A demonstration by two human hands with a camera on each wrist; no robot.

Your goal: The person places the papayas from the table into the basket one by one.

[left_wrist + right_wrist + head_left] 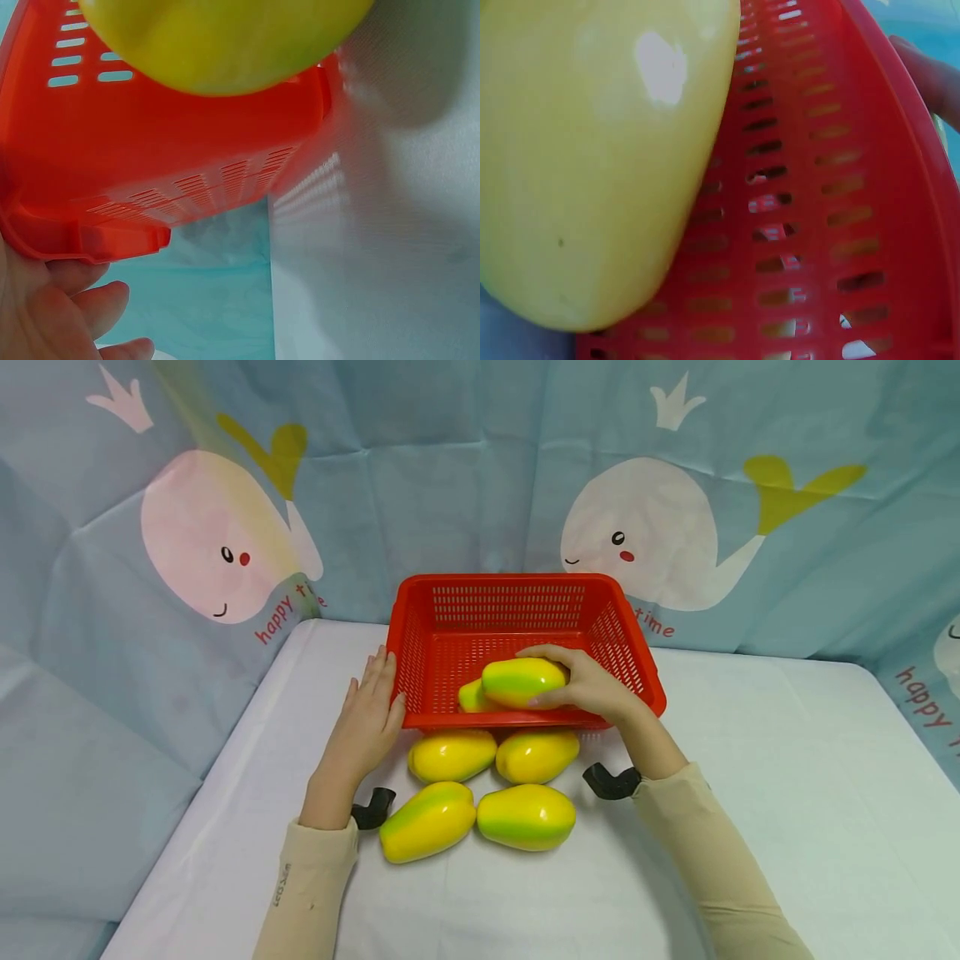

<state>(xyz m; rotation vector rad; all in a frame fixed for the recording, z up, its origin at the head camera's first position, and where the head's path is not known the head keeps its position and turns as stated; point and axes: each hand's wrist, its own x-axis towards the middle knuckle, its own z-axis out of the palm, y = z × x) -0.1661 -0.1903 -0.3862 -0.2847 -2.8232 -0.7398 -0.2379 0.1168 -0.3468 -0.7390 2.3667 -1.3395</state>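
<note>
A red plastic basket [450,721] with slotted walls stands on the white table. My right hand [588,687] grips a yellow-green papaya [517,681] inside it, just behind the near rim, fingers over the top and thumb at the front. Behind that fruit another papaya [470,697] lies partly hidden in the basket. My left hand [363,714] rests along the left rim, fingers straight; in the left wrist view its fingers [101,304] show just beyond the rim. In the right wrist view, one finger [930,79] of the right hand appears past the rim.
Two papayas [452,756] [537,756] lie close against the basket's front. Nearer to me are a tilted papaya [427,822] and one lying sideways [527,817]. Black wrist pieces [611,781] show at both cuffs. A blue whale-print curtain [487,485] hangs behind the table.
</note>
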